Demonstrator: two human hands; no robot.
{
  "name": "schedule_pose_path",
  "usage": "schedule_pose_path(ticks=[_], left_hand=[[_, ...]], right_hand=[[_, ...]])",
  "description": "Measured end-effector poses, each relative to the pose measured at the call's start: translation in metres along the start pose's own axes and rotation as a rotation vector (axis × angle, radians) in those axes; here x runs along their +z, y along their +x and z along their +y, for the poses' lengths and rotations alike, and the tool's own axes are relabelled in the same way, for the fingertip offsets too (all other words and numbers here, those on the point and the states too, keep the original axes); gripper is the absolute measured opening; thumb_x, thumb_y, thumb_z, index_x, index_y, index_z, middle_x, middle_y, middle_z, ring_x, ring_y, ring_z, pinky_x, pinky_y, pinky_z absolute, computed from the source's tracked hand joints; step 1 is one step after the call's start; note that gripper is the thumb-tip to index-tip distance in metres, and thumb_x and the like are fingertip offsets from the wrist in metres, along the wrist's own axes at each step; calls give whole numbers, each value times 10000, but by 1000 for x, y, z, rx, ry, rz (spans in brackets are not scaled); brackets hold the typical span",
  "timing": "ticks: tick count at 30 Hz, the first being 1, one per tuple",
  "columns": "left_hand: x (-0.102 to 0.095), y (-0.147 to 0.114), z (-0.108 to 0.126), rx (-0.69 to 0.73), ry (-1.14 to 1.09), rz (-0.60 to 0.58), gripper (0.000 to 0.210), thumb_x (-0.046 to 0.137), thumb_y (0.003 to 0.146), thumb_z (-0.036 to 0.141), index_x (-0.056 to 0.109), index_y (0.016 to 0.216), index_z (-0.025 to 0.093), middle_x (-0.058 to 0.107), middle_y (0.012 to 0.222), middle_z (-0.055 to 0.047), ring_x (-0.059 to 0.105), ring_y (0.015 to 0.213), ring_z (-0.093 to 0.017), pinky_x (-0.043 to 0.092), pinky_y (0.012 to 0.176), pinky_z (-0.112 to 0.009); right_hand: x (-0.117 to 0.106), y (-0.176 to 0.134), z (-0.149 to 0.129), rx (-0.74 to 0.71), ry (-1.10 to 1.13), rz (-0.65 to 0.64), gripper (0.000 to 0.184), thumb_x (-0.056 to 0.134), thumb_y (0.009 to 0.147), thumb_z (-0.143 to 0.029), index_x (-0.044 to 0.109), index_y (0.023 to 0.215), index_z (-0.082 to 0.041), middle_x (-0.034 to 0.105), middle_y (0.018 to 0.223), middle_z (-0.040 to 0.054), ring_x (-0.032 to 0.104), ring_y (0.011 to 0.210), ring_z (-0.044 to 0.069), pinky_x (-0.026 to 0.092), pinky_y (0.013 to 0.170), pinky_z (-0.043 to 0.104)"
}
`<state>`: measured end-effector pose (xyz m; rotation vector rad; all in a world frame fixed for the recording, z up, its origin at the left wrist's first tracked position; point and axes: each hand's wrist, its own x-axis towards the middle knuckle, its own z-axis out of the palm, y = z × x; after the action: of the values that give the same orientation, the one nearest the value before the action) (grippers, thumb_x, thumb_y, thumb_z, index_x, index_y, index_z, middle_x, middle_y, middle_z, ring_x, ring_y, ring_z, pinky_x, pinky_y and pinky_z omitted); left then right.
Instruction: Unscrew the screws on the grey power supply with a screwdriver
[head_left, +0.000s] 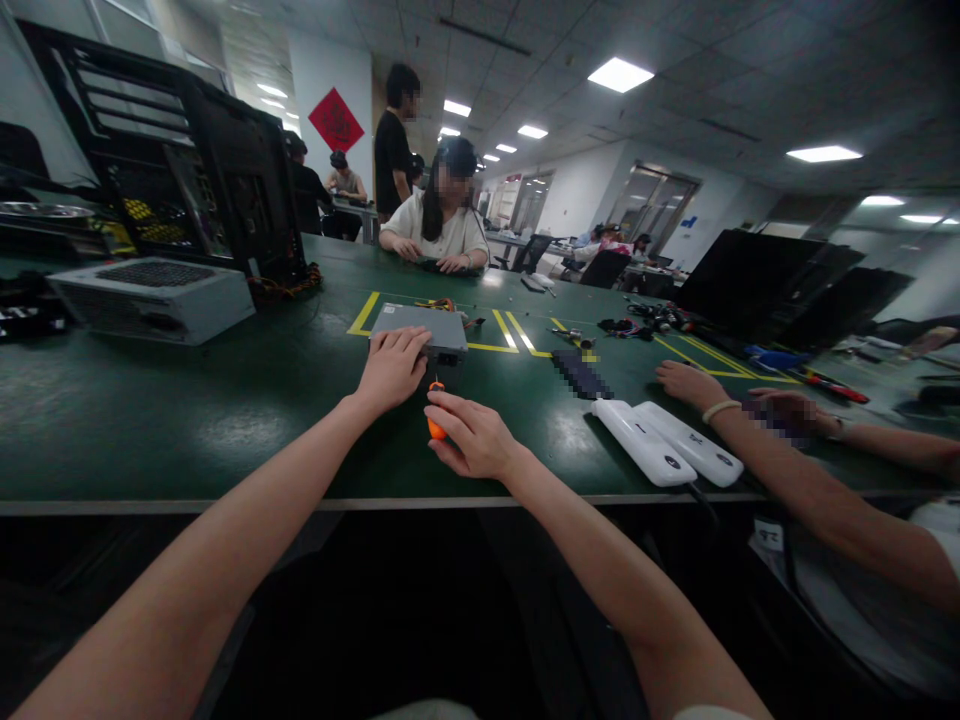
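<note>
A grey metal computer power supply [446, 325] lies on the green table in front of me, its socket side facing me and a bundle of coloured cables behind it. My left hand [394, 370] rests on its near left part, fingers stretched flat over the top and the thumb by the front edge. My right hand [474, 435] is closed around the orange handle of a screwdriver [436, 425]. The screwdriver's thin shaft points away from me at the front face of the power supply. Whether its tip touches a screw is too small to tell.
Left stand a second power supply [154, 295] and an open black computer case [187, 170]. To the right lie a dark phone-like slab [581, 373], two white devices [649, 445] and loose cables [652, 317]. A neighbour's arms [787, 450] reach in from the right; another person [442, 215] sits opposite.
</note>
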<state>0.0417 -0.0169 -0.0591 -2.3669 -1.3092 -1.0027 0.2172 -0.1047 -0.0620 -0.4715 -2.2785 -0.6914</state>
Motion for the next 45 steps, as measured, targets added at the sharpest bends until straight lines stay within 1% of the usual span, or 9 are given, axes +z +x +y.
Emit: schedule_pose_path(ticks=[3, 7, 13, 20, 24, 27, 34, 41, 45], left_hand=[[1, 0, 0, -1, -2, -3, 415, 369, 885, 240, 467, 1286, 189, 501, 1346, -88, 416, 1244, -245, 256, 1027, -433], [1, 0, -1, 7, 1, 2, 417, 369, 884, 240, 463, 1288, 193, 499, 1347, -88, 419, 1242, -248, 259, 1022, -434], [1, 0, -1, 11, 20, 8, 409, 367, 889, 241, 464, 1284, 201, 498, 1350, -80, 425, 1240, -244, 269, 1018, -428], [1, 0, -1, 8, 19, -1, 429, 379, 878, 235, 453, 1300, 216, 492, 1358, -78, 417, 1250, -246, 259, 1025, -440], [0, 0, -1, 9, 11, -2, 423, 374, 882, 243, 457, 1296, 207, 493, 1357, -83, 416, 1250, -248, 257, 1028, -438], [0, 0, -1, 14, 2, -1, 425, 375, 881, 244, 458, 1295, 195, 493, 1355, -93, 417, 1247, -253, 261, 1025, -440], [1, 0, -1, -2, 5, -3, 421, 376, 881, 238, 460, 1293, 212, 490, 1359, -79, 406, 1259, -243, 254, 1032, -438], [0, 0, -1, 2, -1, -5, 420, 376, 883, 237, 461, 1294, 221, 491, 1360, -72, 408, 1258, -242, 259, 1029, -437], [1, 0, -1, 3, 7, 5, 414, 373, 884, 236, 467, 1287, 212, 500, 1350, -74, 417, 1249, -244, 260, 1026, -434]], right_hand=[[-1, 1, 0, -4, -45, -22, 324, 432, 919, -343, 526, 1167, -157, 614, 1108, 140, 626, 971, 178, 530, 750, 277], [1, 0, 0, 15, -19, 27, 294, 489, 896, -379, 547, 1054, -138, 637, 1077, 147, 648, 902, 173, 532, 711, 254], [5, -4, 1, 66, 24, -4, 300, 483, 894, -415, 527, 1035, -154, 626, 1111, 158, 647, 943, 184, 540, 727, 266], [4, -4, 2, 60, -74, -39, 245, 464, 906, -249, 534, 1141, -237, 566, 1190, 117, 621, 979, 159, 523, 768, 259], [5, -6, 5, 65, -107, 30, 165, 502, 899, -319, 566, 1015, -221, 610, 1152, 109, 633, 867, 144, 504, 712, 251], [5, -6, 6, 70, -93, 80, 169, 508, 894, -266, 564, 1046, -215, 604, 1172, 122, 630, 901, 153, 506, 730, 256], [3, -4, 2, 83, -9, -32, 306, 447, 898, -232, 531, 1191, -204, 538, 1249, 151, 603, 1041, 188, 522, 822, 301], [7, -6, 4, 70, -40, 25, 178, 490, 901, -344, 538, 960, -183, 634, 1136, 133, 648, 840, 153, 507, 672, 262], [6, -4, 3, 64, 16, 45, 225, 489, 893, -304, 509, 1062, -157, 619, 1105, 146, 629, 961, 178, 518, 723, 267]])
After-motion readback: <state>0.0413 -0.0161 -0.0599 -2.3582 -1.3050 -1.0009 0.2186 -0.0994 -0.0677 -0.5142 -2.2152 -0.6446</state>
